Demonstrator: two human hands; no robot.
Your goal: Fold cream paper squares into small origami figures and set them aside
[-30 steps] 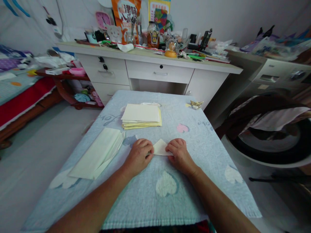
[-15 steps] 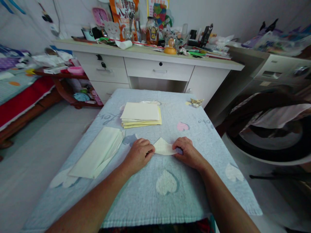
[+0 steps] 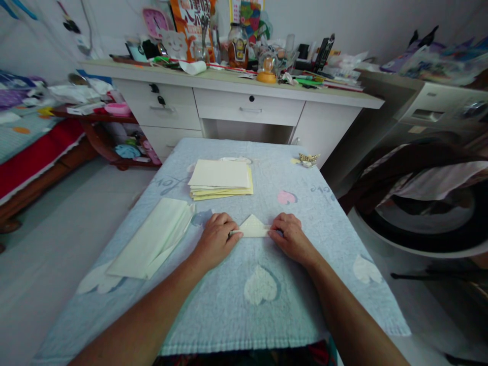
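Just below the centre of the frame, a small pale folded paper (image 3: pixel 253 229) lies on the blue cloth (image 3: pixel 301 310), its peak pointing toward the top of the frame and a flat band running along its lower edge. The left hand (image 3: pixel 218 235) is nearly closed, thumb and curled fingers pinching the paper's left end; the right hand (image 3: pixel 290 235) pinches the right end in much the same way, fingers bent inward, so the 2 hands face each other with the paper between them. Left of centre, a bundle of long pale folded sheets (image 3: pixel 150 241) lies slanted, its upper end near the left hand. Above, in the upper middle of the cloth, is a rectangular stack of paper (image 3: pixel 219 174), cream on top with yellow edges showing underneath. A small patterned object (image 3: pixel 308 158), too small to make out, sits near the cloth's upper right corner. Across the top of the frame stands a white desk (image 3: pixel 221 107) carrying a jar (image 3: pixel 238 50), a pink clock (image 3: pixel 155 23) and much clutter; at right is a washing machine (image 3: pixel 430 117).
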